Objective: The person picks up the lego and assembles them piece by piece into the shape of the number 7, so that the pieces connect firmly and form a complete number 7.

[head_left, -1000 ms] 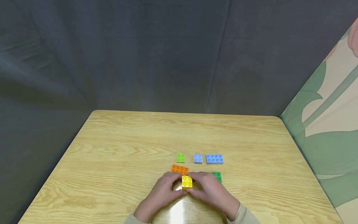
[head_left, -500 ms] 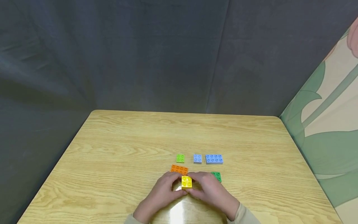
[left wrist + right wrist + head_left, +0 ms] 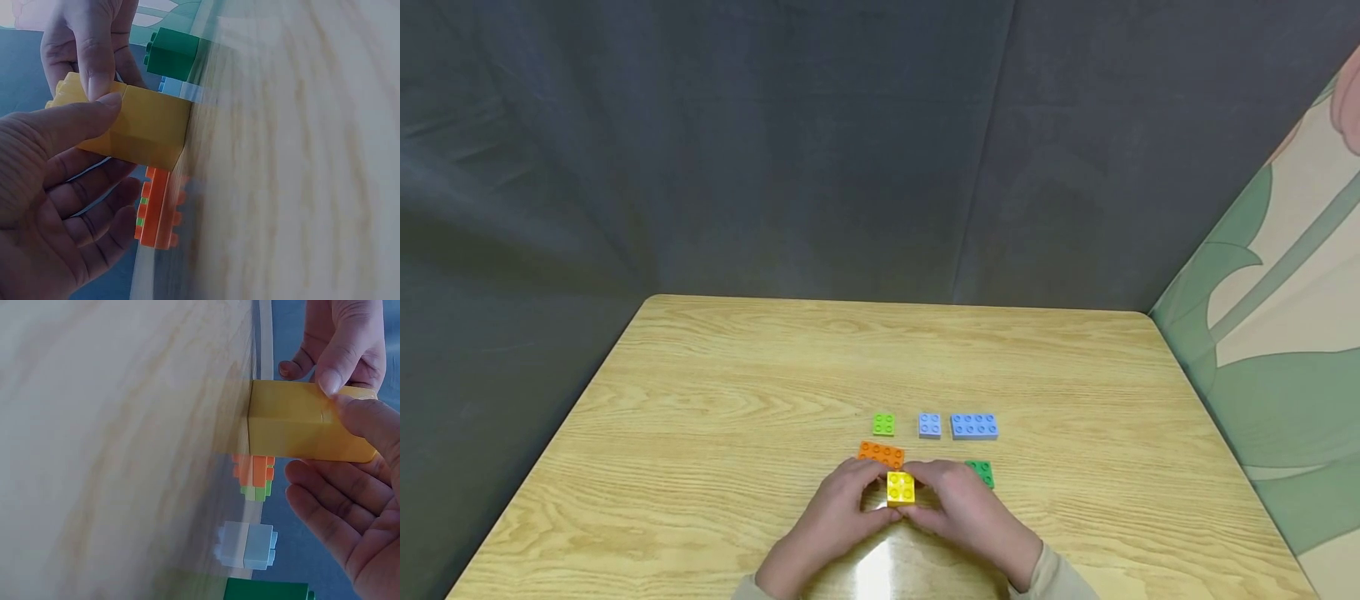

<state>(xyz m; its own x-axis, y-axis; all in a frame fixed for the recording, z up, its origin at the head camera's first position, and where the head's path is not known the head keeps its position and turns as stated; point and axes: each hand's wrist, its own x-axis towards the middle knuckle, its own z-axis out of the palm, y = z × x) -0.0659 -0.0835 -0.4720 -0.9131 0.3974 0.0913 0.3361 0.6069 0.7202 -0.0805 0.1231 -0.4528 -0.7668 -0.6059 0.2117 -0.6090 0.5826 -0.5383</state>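
Observation:
A yellow toy brick stack (image 3: 901, 488) stands upright on the table, studs facing up. A seam crosses its upper part in both wrist views, where two yellow bricks meet. My left hand (image 3: 844, 505) pinches its upper part from the left, thumb on the near side and fingers on the far side. From the right, my right hand (image 3: 958, 502) pinches the same part, the two thumb tips meeting at the near face. In the left wrist view the stack's (image 3: 153, 122) foot is right at the table surface. An orange brick (image 3: 882, 453) lies just beyond, partly covered by my left fingers.
Behind the orange brick lie a small lime green brick (image 3: 884, 425), a small light blue brick (image 3: 929, 426) and a longer light blue one (image 3: 974, 427). A green brick (image 3: 982, 472) is partly hidden by my right hand. The wooden table (image 3: 715, 400) meets dark cloth at the back.

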